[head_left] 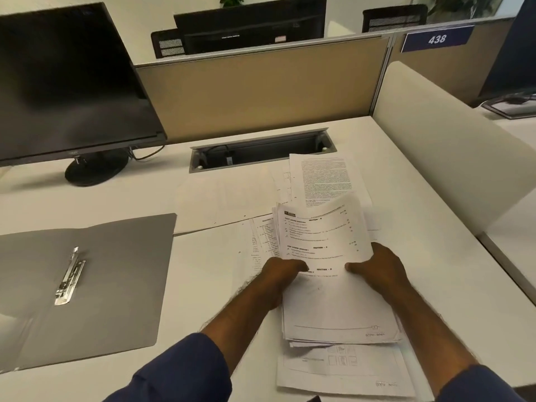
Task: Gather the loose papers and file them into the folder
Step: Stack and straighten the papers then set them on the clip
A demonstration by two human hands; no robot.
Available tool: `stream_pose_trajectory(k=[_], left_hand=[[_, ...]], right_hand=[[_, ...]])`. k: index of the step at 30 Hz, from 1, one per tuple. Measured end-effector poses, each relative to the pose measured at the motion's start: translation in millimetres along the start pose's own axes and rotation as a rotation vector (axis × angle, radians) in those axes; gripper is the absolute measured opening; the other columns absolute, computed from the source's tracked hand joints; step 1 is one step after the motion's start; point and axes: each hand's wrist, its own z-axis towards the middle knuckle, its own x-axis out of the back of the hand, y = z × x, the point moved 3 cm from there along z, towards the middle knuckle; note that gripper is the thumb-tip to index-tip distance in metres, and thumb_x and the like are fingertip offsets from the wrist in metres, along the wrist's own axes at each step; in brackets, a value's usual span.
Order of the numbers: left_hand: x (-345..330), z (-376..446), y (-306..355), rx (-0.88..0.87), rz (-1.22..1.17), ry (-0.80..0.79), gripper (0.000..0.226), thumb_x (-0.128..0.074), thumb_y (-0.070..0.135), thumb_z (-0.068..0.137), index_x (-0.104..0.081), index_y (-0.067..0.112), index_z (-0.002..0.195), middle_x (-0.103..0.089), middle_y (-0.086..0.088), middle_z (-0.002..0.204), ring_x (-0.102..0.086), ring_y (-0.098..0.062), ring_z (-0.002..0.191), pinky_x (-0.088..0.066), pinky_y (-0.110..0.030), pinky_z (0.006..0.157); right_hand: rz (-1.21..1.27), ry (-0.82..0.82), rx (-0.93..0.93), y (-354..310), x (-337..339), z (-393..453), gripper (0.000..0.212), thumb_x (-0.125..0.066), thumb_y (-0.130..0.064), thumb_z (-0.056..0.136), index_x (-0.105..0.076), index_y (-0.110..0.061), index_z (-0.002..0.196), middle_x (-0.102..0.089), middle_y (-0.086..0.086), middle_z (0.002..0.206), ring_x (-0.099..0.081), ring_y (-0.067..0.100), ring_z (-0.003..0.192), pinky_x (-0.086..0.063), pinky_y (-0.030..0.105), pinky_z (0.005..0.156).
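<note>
A grey folder (116,271) lies open on the desk at the left, with a metal fastener clip (69,277) on its inner side. My left hand (280,274) and my right hand (380,265) both grip a stack of printed papers (322,236), one on each side, with thumbs on top. The stack's far end is lifted. More loose sheets (322,175) lie on the desk behind the stack. Other sheets (342,369) sit under its near end, and a few blank ones (220,204) lie toward the folder.
A black monitor (63,82) stands at the back left on a round base (95,169). A cable tray slot (261,153) is sunk in the white desk (87,198) behind the papers. A tan partition (261,91) closes the back and a white divider (452,140) the right.
</note>
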Motion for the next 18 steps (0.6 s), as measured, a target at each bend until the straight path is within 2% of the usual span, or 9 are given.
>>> stream_pose_trajectory(k=[3,7,9,12,15,18], left_hand=[[-1.3,2.7,0.7,-0.094,-0.037,0.075,0.045,-0.071,0.014,0.077,-0.064,0.009,0.121,-0.071,-0.009,0.113,-0.068,-0.029,0.097,-0.059,-0.039,0.083],[5.8,4.9,8.1,-0.152,-0.105,0.070,0.032,-0.066,0.001,0.083,-0.066,0.007,0.115,-0.071,-0.014,0.115,-0.070,-0.033,0.097,-0.059,-0.041,0.082],[9.9,4.5,12.6,-0.183,-0.102,0.060,0.033,-0.066,-0.004,0.082,-0.064,0.011,0.111,-0.070,-0.011,0.116,-0.069,-0.033,0.099,-0.059,-0.044,0.085],[15.5,3.1,22.0,-0.223,-0.082,0.043,0.051,-0.064,-0.010,0.076,-0.059,0.015,0.121,-0.067,-0.006,0.119,-0.065,-0.032,0.106,-0.057,-0.049,0.092],[23.3,3.9,31.6,-0.262,-0.112,-0.007,0.058,-0.060,-0.015,0.072,-0.061,0.016,0.120,-0.069,-0.007,0.117,-0.066,-0.031,0.103,-0.058,-0.049,0.088],[30.1,7.7,38.6,-0.280,-0.208,-0.096,0.056,-0.060,-0.017,0.071,-0.062,0.013,0.119,-0.071,-0.010,0.116,-0.067,-0.036,0.105,-0.057,-0.052,0.089]], right_hand=[[0.131,-0.018,0.006,-2.2,1.7,3.3,0.042,-0.083,-0.016,0.070,-0.065,-0.012,0.107,-0.071,0.008,0.107,-0.066,0.029,0.092,-0.054,0.040,0.081],[0.287,-0.045,-0.031,-2.8,3.4,7.9,0.036,-0.084,-0.010,0.069,-0.062,-0.009,0.098,-0.069,0.010,0.097,-0.068,0.031,0.086,-0.057,0.048,0.082],[0.325,-0.054,-0.030,-2.8,2.7,10.8,0.038,-0.083,-0.009,0.070,-0.062,-0.009,0.102,-0.068,0.010,0.100,-0.067,0.031,0.088,-0.056,0.048,0.084],[0.408,-0.072,-0.014,-4.1,2.1,16.1,0.043,-0.080,-0.008,0.074,-0.062,-0.008,0.112,-0.069,0.011,0.108,-0.067,0.029,0.095,-0.054,0.048,0.090],[0.530,-0.081,0.046,-8.0,4.1,20.2,0.048,-0.078,-0.010,0.077,-0.062,-0.013,0.123,-0.069,0.007,0.117,-0.066,0.027,0.103,-0.052,0.048,0.096],[0.703,-0.114,0.063,-10.2,8.0,25.1,0.049,-0.080,-0.018,0.077,-0.063,-0.015,0.123,-0.072,0.007,0.116,-0.070,0.029,0.101,-0.055,0.050,0.092]])
